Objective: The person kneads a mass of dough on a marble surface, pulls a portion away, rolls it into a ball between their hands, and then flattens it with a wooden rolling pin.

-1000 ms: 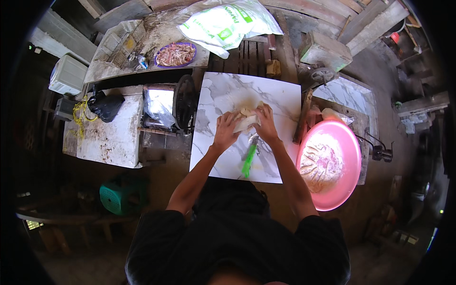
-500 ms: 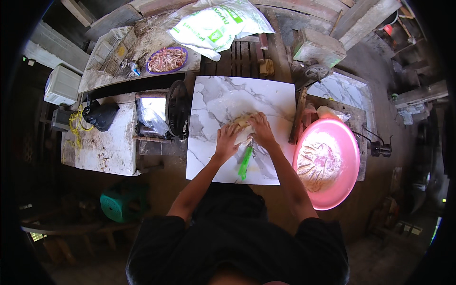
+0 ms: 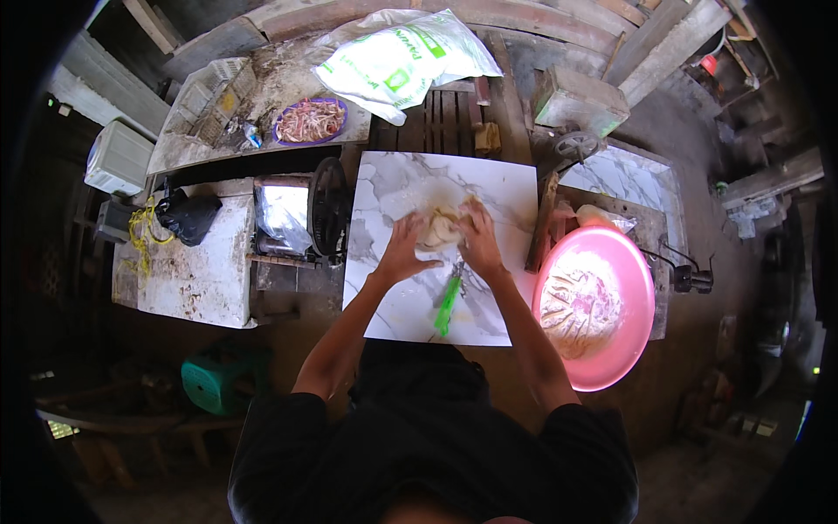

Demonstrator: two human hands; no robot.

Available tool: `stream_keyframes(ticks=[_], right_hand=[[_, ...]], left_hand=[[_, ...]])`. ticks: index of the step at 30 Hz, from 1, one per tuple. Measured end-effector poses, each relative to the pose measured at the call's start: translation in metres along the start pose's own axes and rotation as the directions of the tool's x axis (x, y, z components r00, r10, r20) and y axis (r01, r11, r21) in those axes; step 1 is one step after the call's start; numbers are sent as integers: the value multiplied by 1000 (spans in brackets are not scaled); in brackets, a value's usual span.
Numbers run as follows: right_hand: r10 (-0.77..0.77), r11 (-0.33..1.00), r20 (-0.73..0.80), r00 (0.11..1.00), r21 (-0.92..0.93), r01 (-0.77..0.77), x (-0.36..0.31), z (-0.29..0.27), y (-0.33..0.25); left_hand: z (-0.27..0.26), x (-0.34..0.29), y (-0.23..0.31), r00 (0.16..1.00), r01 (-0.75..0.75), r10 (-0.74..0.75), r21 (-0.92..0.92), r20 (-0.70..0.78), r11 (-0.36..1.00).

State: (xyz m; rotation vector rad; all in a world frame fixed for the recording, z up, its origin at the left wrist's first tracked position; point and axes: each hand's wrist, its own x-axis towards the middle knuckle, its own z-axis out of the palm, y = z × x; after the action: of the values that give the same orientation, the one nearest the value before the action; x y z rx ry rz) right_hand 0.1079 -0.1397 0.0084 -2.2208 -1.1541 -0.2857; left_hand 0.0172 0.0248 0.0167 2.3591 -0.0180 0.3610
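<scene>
A pale lump of dough lies on a white, grey-veined board. From its left side my left hand cups it, fingers against the edge and thumb stretched toward me. My right hand grips the right side with curved fingers. A light dusting, seemingly flour, shows on the board behind the dough. Between my wrists lies a tool with a green handle; its narrow far end points toward the dough, and its kind is unclear.
At my right stands a pink basin with floury, shredded-looking contents. A machine with a dark wheel is left of the board. Farther back are a purple-rimmed plate of pinkish strips and a white sack. A green stool stands lower left.
My hands have drawn apart, the left outward with its thumb spread. The dough, earlier stretched and mostly covered, now shows as a rounder, folded lump between them.
</scene>
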Motion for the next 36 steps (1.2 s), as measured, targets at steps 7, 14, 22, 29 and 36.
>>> stream_keyframes(ticks=[7,14,22,29,36], right_hand=[[421,890,231,877,79,-448,-10,1,-20],[472,853,-9,882,-248,-459,-12,26,-48],[427,877,-41,903,-225,-425,-16,25,-46],[347,914,-83,934,-194,-356,12,39,-9],[410,911,-331,850,112,-396,22,37,-17]], left_hand=[[20,5,-18,993,-11,21,83,-114,996],[42,-3,2,958,147,-93,189,-270,971],[39,-12,11,936,319,-299,90,-183,944],[44,13,3,909,379,-345,120,-235,917],[24,30,4,881,83,-126,-115,-455,990]])
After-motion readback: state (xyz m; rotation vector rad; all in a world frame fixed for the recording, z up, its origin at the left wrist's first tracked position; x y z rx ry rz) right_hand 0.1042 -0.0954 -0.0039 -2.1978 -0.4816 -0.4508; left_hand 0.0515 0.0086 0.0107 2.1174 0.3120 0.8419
